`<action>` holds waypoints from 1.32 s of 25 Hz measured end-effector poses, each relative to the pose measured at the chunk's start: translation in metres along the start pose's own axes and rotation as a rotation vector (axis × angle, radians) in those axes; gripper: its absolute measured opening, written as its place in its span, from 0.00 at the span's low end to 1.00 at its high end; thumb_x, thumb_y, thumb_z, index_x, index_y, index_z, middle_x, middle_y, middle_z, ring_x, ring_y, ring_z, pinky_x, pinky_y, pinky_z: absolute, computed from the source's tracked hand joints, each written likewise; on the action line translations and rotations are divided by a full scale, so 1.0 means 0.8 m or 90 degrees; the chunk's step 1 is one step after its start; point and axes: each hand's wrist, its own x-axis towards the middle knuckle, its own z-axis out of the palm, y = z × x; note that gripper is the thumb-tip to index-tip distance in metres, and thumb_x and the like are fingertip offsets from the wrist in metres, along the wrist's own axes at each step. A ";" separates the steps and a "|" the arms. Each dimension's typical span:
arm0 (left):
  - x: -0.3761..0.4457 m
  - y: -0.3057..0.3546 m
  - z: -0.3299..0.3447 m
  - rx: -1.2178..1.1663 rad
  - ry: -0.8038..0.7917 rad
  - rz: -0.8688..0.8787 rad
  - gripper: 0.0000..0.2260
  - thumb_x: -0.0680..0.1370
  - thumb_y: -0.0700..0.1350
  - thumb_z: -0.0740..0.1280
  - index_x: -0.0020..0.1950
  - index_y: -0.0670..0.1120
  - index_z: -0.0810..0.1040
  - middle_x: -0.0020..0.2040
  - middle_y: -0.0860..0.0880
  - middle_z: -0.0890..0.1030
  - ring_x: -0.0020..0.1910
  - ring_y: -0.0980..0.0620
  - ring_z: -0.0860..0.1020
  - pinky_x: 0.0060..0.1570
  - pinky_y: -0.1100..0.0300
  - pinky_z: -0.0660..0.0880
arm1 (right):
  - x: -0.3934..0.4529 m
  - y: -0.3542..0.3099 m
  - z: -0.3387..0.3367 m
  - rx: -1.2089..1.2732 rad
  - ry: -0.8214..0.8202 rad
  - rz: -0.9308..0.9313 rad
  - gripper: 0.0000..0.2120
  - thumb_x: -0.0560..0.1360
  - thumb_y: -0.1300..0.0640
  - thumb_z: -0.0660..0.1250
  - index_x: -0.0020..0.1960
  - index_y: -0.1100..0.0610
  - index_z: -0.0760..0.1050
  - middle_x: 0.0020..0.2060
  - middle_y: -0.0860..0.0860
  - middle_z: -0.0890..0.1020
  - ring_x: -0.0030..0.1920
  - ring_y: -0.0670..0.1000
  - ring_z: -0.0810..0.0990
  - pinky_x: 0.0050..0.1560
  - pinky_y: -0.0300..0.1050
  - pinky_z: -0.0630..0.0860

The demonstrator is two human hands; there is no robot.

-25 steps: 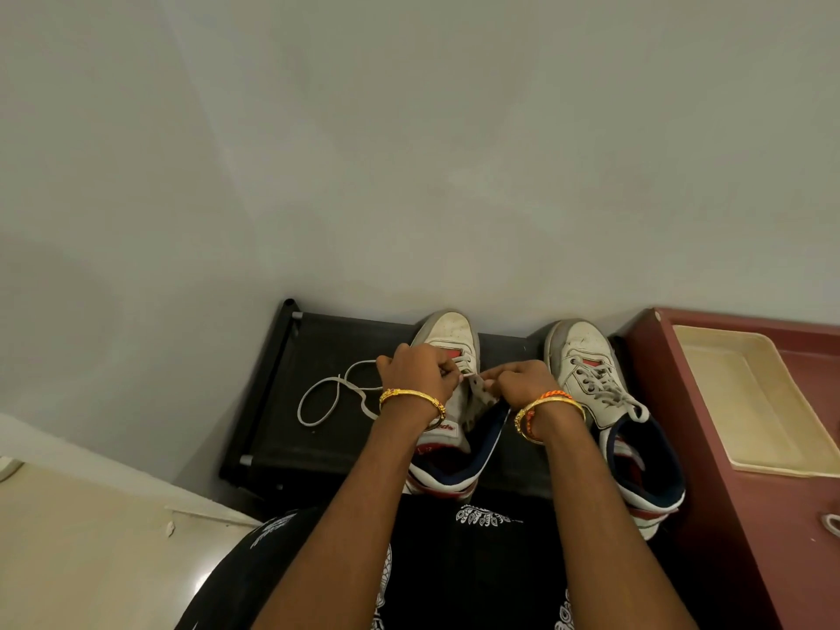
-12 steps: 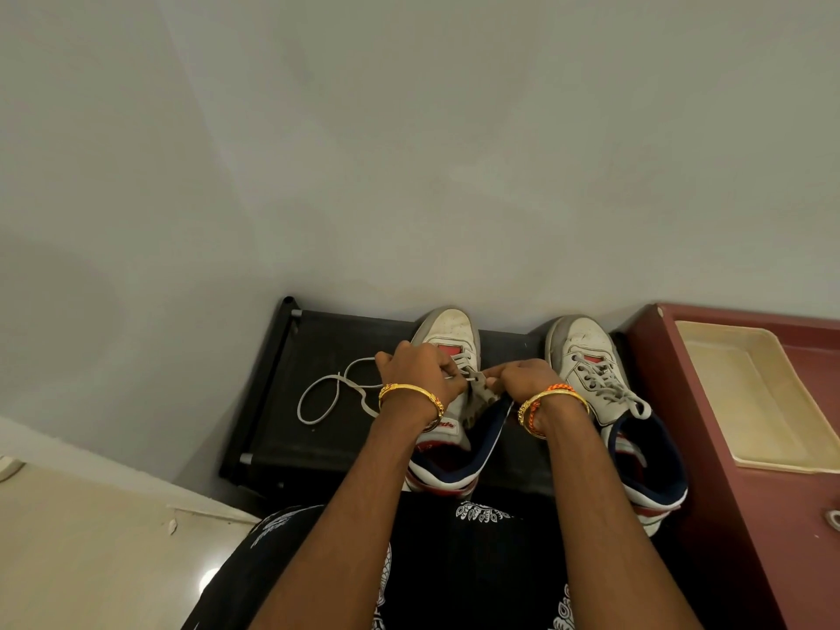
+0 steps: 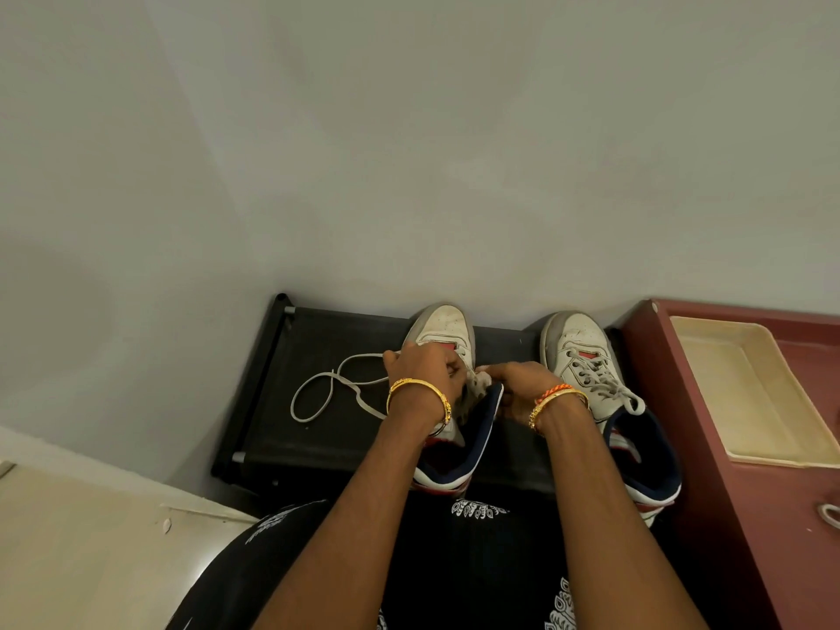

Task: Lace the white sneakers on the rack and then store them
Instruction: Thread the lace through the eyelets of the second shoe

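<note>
Starting at the left, a pale glossy floor (image 3: 82,547) meets a plain grey wall, and a low black rack (image 3: 318,429) with a taut dark fabric top and tubular ends stands against it. On that fabric a flat off-white lace (image 3: 327,388) lies in a loose loop, its end running toward the left hand (image 3: 425,368). That hand, a gold bangle (image 3: 418,393) on its wrist, is curled over the throat of the left sneaker (image 3: 447,329), fingers pinching at the lace there. The shoe is scuffed white leather with a rounded toe, red tongue and navy padded collar; its long axis runs from the person toward the wall, toe at the wall. The right hand (image 3: 522,388), with orange and gold bangles, pinches the same shoe's tongue area from the other side. Just beyond it the right sneaker (image 3: 586,356) sits parallel on the rack, toe also to the wall, grey laces already crossed and tied. Farthest right, a dull maroon cabinet top (image 3: 736,516) carries a shallow cream plastic tray (image 3: 745,452), rectangular with rounded corners.
</note>
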 end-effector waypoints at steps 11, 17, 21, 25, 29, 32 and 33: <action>-0.013 -0.023 -0.006 -0.148 0.001 -0.131 0.23 0.74 0.41 0.68 0.68 0.50 0.67 0.68 0.44 0.65 0.67 0.43 0.62 0.64 0.48 0.67 | -0.093 -0.052 -0.048 0.132 0.333 -0.542 0.12 0.80 0.66 0.56 0.41 0.53 0.69 0.39 0.52 0.81 0.45 0.50 0.82 0.50 0.46 0.80; -0.023 -0.021 -0.002 -0.227 0.055 -0.217 0.20 0.73 0.40 0.69 0.63 0.44 0.69 0.64 0.41 0.68 0.64 0.42 0.66 0.62 0.50 0.68 | -0.083 -0.035 -0.014 -0.088 0.276 -0.575 0.08 0.77 0.66 0.61 0.43 0.55 0.73 0.35 0.48 0.77 0.35 0.46 0.76 0.38 0.28 0.73; -0.026 -0.024 0.000 -0.267 0.036 -0.261 0.17 0.73 0.38 0.69 0.61 0.39 0.70 0.60 0.40 0.74 0.59 0.41 0.73 0.59 0.50 0.73 | -0.016 0.012 -0.007 -0.336 0.141 -0.393 0.04 0.75 0.62 0.67 0.48 0.60 0.80 0.45 0.53 0.81 0.47 0.48 0.77 0.48 0.36 0.71; -0.026 -0.020 -0.001 -0.256 0.029 -0.252 0.16 0.74 0.37 0.68 0.61 0.38 0.71 0.59 0.41 0.75 0.59 0.43 0.74 0.56 0.55 0.72 | 0.003 0.019 -0.006 -0.371 0.096 -0.309 0.05 0.74 0.64 0.67 0.45 0.58 0.82 0.43 0.55 0.83 0.44 0.50 0.79 0.52 0.47 0.77; -0.025 -0.020 0.000 -0.261 0.045 -0.264 0.20 0.72 0.36 0.70 0.62 0.38 0.70 0.61 0.40 0.73 0.60 0.42 0.74 0.59 0.53 0.73 | -0.009 0.014 -0.011 -0.312 0.189 -0.344 0.04 0.75 0.62 0.67 0.47 0.59 0.81 0.43 0.54 0.82 0.44 0.50 0.76 0.47 0.40 0.70; -0.025 -0.021 -0.001 -0.263 0.038 -0.277 0.21 0.72 0.37 0.71 0.64 0.39 0.69 0.62 0.40 0.73 0.61 0.41 0.73 0.60 0.52 0.73 | -0.027 -0.001 -0.034 -0.154 0.382 -0.406 0.05 0.75 0.60 0.68 0.48 0.60 0.81 0.42 0.54 0.80 0.44 0.52 0.76 0.45 0.39 0.67; -0.024 -0.022 0.000 -0.263 0.035 -0.278 0.22 0.72 0.37 0.71 0.64 0.39 0.69 0.62 0.40 0.73 0.61 0.41 0.73 0.60 0.51 0.73 | -0.033 -0.007 -0.042 -0.081 0.447 -0.436 0.05 0.75 0.60 0.68 0.48 0.60 0.81 0.41 0.53 0.81 0.44 0.52 0.77 0.45 0.39 0.68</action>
